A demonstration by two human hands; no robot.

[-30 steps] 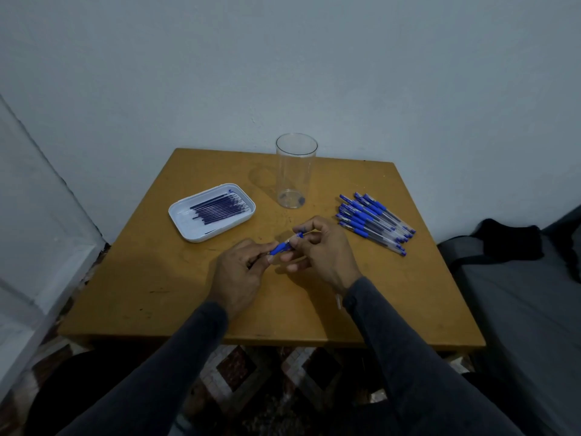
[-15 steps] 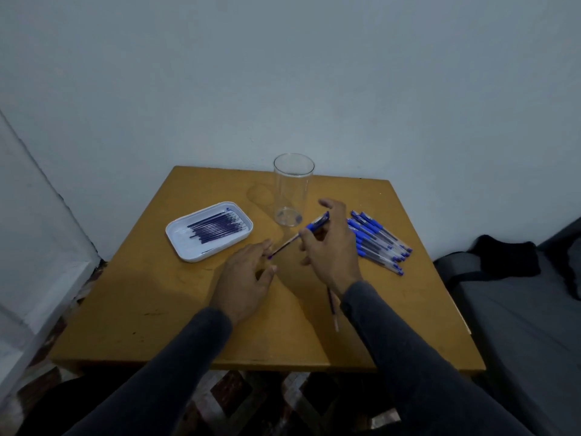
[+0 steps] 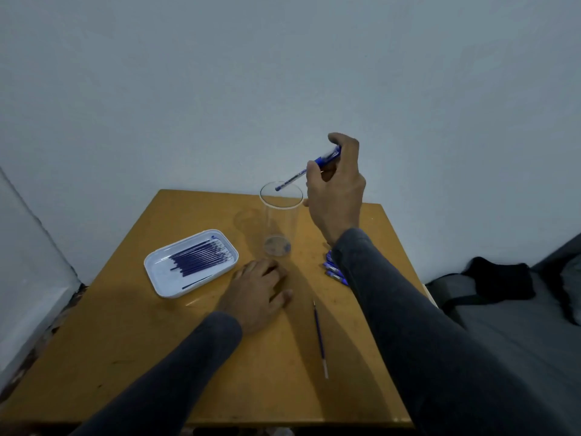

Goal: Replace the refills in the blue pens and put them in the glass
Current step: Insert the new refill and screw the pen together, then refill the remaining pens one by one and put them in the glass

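This looks like a room in a home, not a workshop or office. A small square wooden bench (image 3: 125,357) stands pushed into the corner of plain, bare painted walls (image 3: 283,73). Just past the bench's right edge lies a grey bed or sofa (image 3: 518,325) with a dark piece of clothing (image 3: 500,278) dropped on it. Patterned floor tiles (image 3: 41,344) show beyond the left edge.

Right hand (image 3: 338,187): raised at frame centre, gripping a blue pen (image 3: 306,169) tilted, tip over the glass (image 3: 279,221) rim.
Left hand (image 3: 256,292): flat on the tabletop (image 3: 125,341).
Tray (image 3: 163,278): refills, left of glass.
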